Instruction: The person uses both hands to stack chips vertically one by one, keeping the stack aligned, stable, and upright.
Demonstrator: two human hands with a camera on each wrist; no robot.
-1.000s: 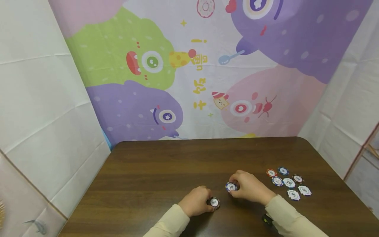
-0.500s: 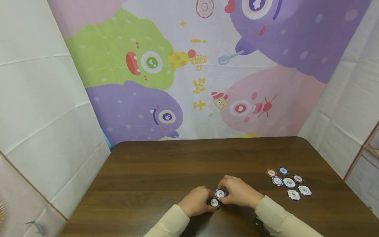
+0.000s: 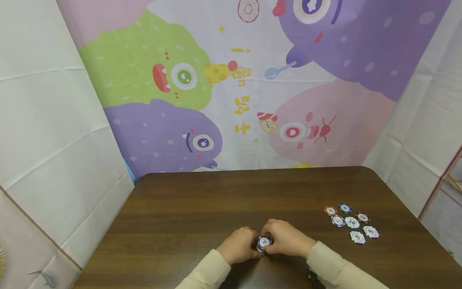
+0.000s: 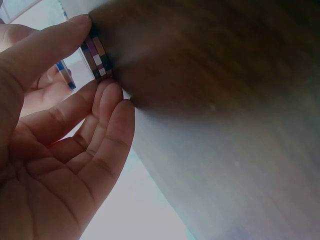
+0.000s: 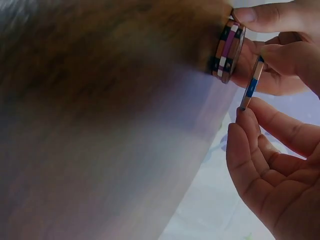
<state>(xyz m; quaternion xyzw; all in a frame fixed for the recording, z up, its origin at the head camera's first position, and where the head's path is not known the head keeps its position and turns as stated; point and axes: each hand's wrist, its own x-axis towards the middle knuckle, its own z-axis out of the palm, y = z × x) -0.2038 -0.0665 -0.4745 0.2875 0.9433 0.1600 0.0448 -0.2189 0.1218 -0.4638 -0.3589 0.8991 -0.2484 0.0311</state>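
Note:
My left hand [image 3: 238, 245] pinches a short stack of poker chips [image 4: 98, 57] between thumb and fingers, low on the table. The stack's rim shows black, brown, purple and white segments in both wrist views. From the right, my right hand [image 3: 288, 239] pinches a single blue-and-white poker chip [image 5: 253, 84] by its edges. In the head view this chip, marked 10, overlaps the stack and hides most of its top. A narrow gap separates chip and stack in the right wrist view, their faces roughly parallel.
Several loose poker chips lie flat on the right of the brown table [image 3: 173, 224], among them a red one [image 3: 330, 210], a dark one [image 3: 362, 217] and a white one [image 3: 357, 237]. A cartoon-printed cloth [image 3: 245, 152] hangs behind the table's far edge.
My right hand has moved left and toward me, bringing its blue-and-white chip from beside the stack to over it. My left hand has stayed at the stack.

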